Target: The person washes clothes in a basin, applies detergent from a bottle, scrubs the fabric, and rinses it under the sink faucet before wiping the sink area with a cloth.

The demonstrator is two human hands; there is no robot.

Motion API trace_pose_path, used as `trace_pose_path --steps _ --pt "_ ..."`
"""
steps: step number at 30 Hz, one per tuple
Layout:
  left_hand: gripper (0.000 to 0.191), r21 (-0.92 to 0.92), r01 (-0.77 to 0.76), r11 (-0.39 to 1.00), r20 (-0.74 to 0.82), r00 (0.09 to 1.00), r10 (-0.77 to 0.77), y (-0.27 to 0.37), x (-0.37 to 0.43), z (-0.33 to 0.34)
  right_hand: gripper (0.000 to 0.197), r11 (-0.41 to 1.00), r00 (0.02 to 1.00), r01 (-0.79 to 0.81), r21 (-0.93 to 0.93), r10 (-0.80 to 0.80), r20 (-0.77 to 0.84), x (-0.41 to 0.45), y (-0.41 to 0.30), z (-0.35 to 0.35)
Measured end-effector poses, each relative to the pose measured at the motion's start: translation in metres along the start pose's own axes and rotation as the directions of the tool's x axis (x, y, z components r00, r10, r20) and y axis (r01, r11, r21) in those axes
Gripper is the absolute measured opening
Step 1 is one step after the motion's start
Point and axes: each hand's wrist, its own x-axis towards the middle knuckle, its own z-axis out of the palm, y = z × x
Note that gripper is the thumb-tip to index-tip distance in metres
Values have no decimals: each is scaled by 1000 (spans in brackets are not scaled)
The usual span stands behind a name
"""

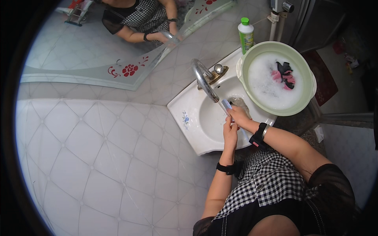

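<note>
Over the white washbasin [211, 124], my right hand [240, 116] grips a long, translucent bluish plastic object [226, 103]. My left hand [230, 134] is just below, its fingers closed against the same object. What the object is cannot be made out, since the hands cover its middle. A chrome gooseneck faucet [203, 81] arches above, its spout close to the object's upper end, with a thin stream of water there. Partly hidden behind my right hand, a greyish item [242, 103] lies in the bowl near the drain.
A pale green plastic basin [308, 97] of suds stands on the washbasin's right side, with black and pink fabric [285, 76] in it. Behind it is a green-capped bottle [246, 37]. A mirror [73, 50] and tiled wall [124, 153] border the left.
</note>
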Motion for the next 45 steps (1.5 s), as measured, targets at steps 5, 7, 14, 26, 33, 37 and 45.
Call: trace_pose_path --steps 5,7,14,26,33,37,45 --pt "34 -125 62 990 -343 934 -102 -15 7 -13 30 975 976 -207 83 200 90 -19 -34 0" --pt "22 -390 196 899 -70 968 -242 -10 18 -16 27 975 946 -214 -64 223 235 -25 -36 -2" --pt "25 -599 163 784 -126 948 -293 -9 42 -33 22 988 926 -88 -129 129 356 -60 -52 -3" --pt "24 -664 95 742 -147 956 -253 -2 21 -8 36 957 975 212 -198 -195 103 -63 -48 1" --pt "24 -726 24 688 -166 964 -209 16 21 1 34 977 986 169 -129 -167 26 -62 -49 3" --pt "25 -721 -33 692 -202 966 -164 12 17 9 33 970 971 240 45 -240 -5 -51 -33 2" --pt "34 -647 152 748 -224 899 -376 21 23 -2 31 982 966 191 -5 -187 180 -82 -41 -15"
